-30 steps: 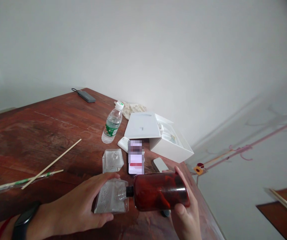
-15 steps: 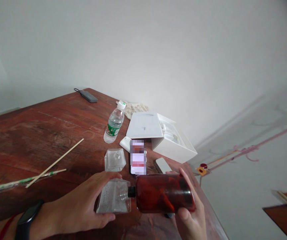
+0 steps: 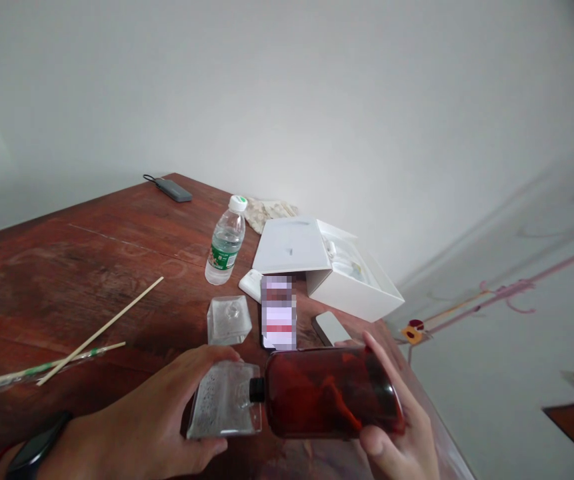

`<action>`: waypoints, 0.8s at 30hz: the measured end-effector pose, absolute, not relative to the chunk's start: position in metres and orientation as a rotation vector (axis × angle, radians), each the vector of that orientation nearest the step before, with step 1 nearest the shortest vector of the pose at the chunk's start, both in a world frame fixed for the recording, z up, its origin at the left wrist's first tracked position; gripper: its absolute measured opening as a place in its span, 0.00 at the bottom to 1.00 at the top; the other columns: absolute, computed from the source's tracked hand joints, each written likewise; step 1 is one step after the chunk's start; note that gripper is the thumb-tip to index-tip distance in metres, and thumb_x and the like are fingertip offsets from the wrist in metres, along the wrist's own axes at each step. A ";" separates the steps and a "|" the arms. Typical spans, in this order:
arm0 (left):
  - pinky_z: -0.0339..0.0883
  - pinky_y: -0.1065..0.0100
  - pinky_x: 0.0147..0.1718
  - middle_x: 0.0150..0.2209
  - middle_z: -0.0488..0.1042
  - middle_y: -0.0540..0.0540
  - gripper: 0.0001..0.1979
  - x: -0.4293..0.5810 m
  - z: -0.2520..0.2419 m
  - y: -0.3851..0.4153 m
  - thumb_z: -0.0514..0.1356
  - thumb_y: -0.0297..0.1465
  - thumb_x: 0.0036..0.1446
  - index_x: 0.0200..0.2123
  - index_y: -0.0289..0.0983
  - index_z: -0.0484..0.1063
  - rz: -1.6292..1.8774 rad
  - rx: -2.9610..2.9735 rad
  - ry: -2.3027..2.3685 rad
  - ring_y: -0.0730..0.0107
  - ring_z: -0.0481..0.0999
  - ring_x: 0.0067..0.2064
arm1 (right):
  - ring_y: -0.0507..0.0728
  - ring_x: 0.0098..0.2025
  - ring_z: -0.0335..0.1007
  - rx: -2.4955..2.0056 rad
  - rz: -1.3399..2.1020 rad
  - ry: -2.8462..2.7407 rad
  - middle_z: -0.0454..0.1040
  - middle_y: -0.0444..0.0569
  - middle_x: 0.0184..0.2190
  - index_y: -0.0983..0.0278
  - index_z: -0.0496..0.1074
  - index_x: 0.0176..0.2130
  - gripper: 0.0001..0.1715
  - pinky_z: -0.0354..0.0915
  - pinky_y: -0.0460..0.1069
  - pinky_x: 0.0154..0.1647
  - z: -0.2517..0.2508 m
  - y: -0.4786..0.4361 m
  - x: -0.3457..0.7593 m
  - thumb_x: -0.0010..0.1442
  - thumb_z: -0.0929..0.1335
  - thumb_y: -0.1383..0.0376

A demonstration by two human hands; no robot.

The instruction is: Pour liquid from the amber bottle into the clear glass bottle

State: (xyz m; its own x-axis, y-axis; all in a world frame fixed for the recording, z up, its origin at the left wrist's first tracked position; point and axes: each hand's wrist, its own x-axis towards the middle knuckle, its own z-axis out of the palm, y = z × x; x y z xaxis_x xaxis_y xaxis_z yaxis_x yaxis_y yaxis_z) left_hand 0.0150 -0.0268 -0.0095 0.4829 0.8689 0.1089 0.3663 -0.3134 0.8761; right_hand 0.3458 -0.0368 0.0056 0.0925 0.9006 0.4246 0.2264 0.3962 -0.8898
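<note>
My right hand [image 3: 404, 427] grips a dark red bottle [image 3: 331, 393], tipped on its side with its black neck pointing left. The neck meets the mouth of a clear square glass bottle [image 3: 224, 400] that my left hand [image 3: 159, 420] holds from the left, thumb below and fingers over the top. Both bottles hang just above the brown wooden table [image 3: 67, 267] near its front right corner. A second clear square bottle [image 3: 228, 320] stands just behind them.
A phone [image 3: 278, 313], a small white device [image 3: 331, 328], a white pad [image 3: 251, 285], a water bottle [image 3: 225, 241] and an open white box [image 3: 337, 267] lie behind. Thin sticks [image 3: 99, 330] lie at left. A grey power bank [image 3: 173, 189] sits far back. The table edge drops off right.
The red bottle and my right hand have shifted slightly right and nearer the camera. The view has also moved a little; the hold on both bottles is unchanged.
</note>
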 end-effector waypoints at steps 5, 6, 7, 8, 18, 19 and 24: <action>0.76 0.56 0.61 0.62 0.79 0.47 0.37 0.017 -0.008 -0.028 0.72 0.30 0.53 0.65 0.51 0.68 0.745 1.861 1.041 0.49 0.81 0.60 | 0.72 0.49 0.89 -1.109 0.589 -1.470 0.86 0.57 0.57 0.56 0.76 0.69 0.59 0.86 0.56 0.44 0.023 -0.036 0.339 0.47 0.81 0.32; 0.76 0.57 0.60 0.61 0.79 0.48 0.36 0.017 -0.009 -0.028 0.72 0.30 0.53 0.65 0.51 0.68 0.742 1.861 1.037 0.49 0.82 0.59 | 0.72 0.48 0.90 -1.108 0.589 -1.486 0.87 0.56 0.57 0.55 0.77 0.68 0.58 0.86 0.55 0.42 0.026 -0.036 0.338 0.47 0.81 0.32; 0.76 0.57 0.59 0.61 0.80 0.48 0.37 0.016 -0.010 -0.027 0.72 0.30 0.53 0.65 0.51 0.68 0.743 1.866 1.032 0.50 0.82 0.59 | 0.71 0.47 0.90 -1.110 0.594 -1.501 0.87 0.55 0.57 0.54 0.78 0.67 0.56 0.86 0.55 0.41 0.028 -0.035 0.337 0.48 0.81 0.32; 0.76 0.57 0.60 0.62 0.79 0.49 0.37 0.015 -0.012 -0.027 0.72 0.30 0.54 0.65 0.52 0.67 0.745 1.874 1.027 0.50 0.82 0.59 | 0.70 0.46 0.90 -1.113 0.595 -1.510 0.87 0.54 0.56 0.52 0.78 0.67 0.55 0.86 0.54 0.39 0.030 -0.035 0.337 0.48 0.81 0.32; 0.78 0.58 0.58 0.61 0.80 0.48 0.34 0.015 0.000 -0.026 0.72 0.32 0.54 0.64 0.51 0.69 0.710 1.804 1.005 0.50 0.83 0.57 | 0.73 0.54 0.87 -1.176 0.534 -1.541 0.84 0.54 0.62 0.51 0.76 0.69 0.59 0.86 0.55 0.40 0.034 -0.034 0.337 0.46 0.81 0.31; 0.78 0.58 0.58 0.60 0.81 0.49 0.34 0.016 0.001 -0.026 0.71 0.31 0.54 0.63 0.51 0.69 0.714 1.803 0.999 0.51 0.83 0.57 | 0.72 0.53 0.87 -1.178 0.533 -1.543 0.84 0.53 0.61 0.51 0.76 0.69 0.58 0.86 0.55 0.39 0.035 -0.034 0.338 0.47 0.80 0.30; 0.79 0.59 0.56 0.59 0.81 0.48 0.32 0.018 0.003 -0.025 0.73 0.36 0.56 0.63 0.51 0.70 0.725 1.766 0.984 0.51 0.84 0.55 | 0.77 0.60 0.83 -1.210 0.491 -1.581 0.84 0.54 0.61 0.50 0.77 0.68 0.60 0.85 0.62 0.53 0.039 -0.032 0.345 0.44 0.80 0.29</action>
